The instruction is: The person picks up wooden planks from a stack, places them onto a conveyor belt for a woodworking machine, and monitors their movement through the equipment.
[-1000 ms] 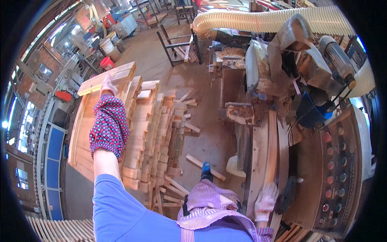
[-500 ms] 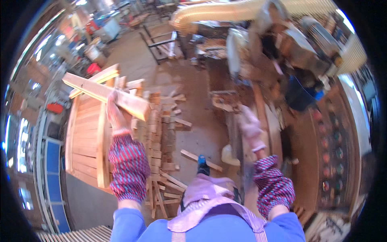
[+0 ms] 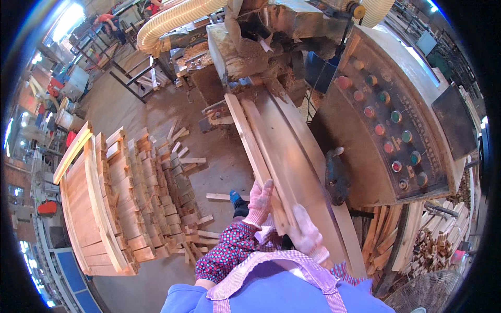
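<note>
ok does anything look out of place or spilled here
Yes: loose offcuts lie at odd angles on the floor beside the stack, unlike its ordered rows, and a stick lies by the blue shoe.

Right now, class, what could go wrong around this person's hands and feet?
The left hand and right hand are close to a long wooden strip, so a pinch or splinter seems possible. A loose wood piece lies right by the blue shoe, so the person could stumble.

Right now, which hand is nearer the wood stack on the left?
Left. The left hand is to the right of the wood stack; the right hand is farther right.
</note>
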### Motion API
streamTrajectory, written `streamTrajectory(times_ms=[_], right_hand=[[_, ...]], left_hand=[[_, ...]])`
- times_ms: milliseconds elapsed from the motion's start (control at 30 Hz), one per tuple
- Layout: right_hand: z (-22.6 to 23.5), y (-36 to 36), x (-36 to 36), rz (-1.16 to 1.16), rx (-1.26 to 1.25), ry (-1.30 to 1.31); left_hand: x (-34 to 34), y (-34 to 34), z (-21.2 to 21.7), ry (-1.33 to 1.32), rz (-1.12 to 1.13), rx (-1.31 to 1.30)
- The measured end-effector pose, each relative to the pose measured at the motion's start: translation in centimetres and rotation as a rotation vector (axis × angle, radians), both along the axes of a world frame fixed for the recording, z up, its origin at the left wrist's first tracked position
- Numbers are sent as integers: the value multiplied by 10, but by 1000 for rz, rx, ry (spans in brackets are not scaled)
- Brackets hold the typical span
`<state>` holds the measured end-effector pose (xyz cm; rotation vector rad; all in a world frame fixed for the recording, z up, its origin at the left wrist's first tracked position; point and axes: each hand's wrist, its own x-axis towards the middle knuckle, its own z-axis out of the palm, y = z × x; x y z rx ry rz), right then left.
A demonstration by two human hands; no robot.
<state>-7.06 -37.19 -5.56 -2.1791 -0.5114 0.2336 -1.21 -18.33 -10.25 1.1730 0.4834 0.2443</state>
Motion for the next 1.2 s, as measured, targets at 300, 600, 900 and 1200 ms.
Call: streamTrajectory(times_ms=[300, 600, 900, 1200], right_hand=[[-65, 25, 133, -45, -676, -601], [-80, 124, 271, 8, -224, -386], [-1, 54, 57, 145, -133, -98], [-135, -18, 105, 71, -662, -241]], left_hand=[[10, 52, -4, 71, -2, -56], [21, 83, -1, 47, 120, 77], [15, 206, 120, 190, -255, 1316], [-70, 744, 214, 288, 941, 276]])
